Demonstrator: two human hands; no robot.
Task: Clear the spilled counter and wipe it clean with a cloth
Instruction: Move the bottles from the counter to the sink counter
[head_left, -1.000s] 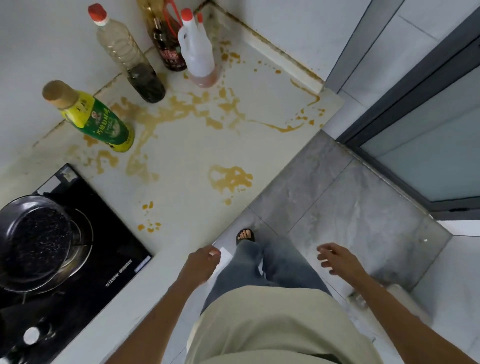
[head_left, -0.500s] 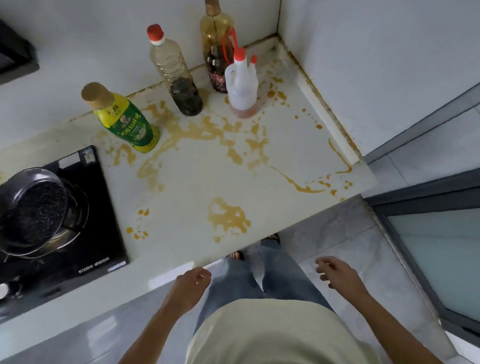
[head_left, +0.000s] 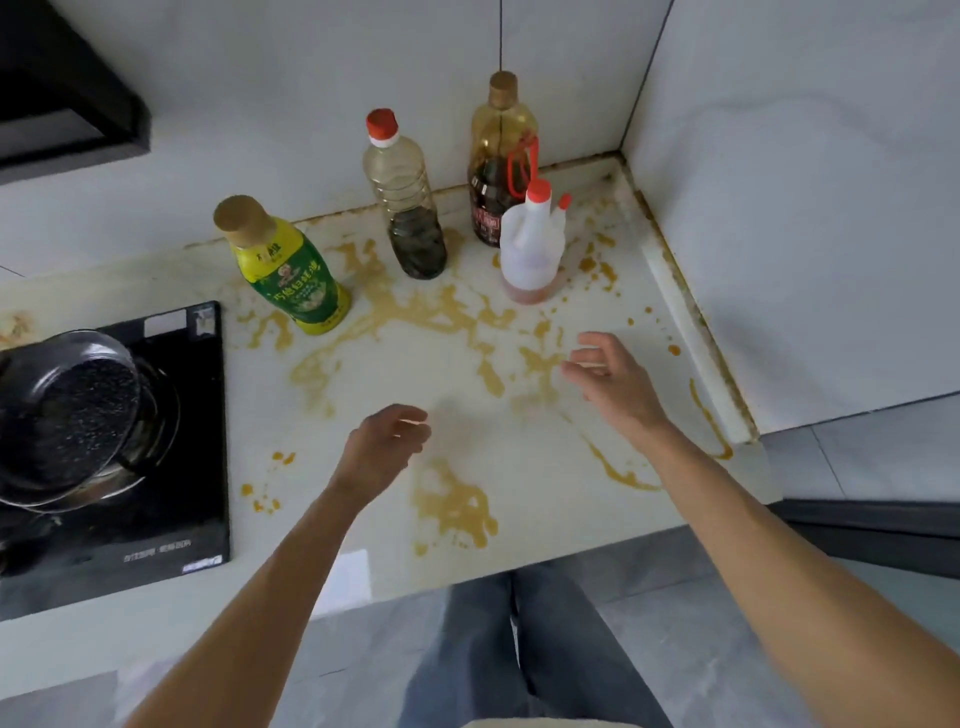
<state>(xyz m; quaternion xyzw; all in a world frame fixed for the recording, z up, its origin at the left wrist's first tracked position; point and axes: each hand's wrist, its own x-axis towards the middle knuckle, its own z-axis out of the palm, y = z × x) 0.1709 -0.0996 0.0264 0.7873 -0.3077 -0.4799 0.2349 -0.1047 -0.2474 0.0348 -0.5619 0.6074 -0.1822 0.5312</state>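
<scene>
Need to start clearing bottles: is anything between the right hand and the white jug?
Nothing visible does. The right hand is open above the counter, and only bare, sauce-smeared surface lies between its fingers and the white jug. The other bottles stand left of and behind the jug.

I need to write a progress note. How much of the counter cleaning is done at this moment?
Nothing looks done: orange spill covers the counter, and four bottles stand at the back. In hand: nothing; the left hand and right hand are open over the counter. Left: move the bottles and wipe. No cloth is in view.
</scene>
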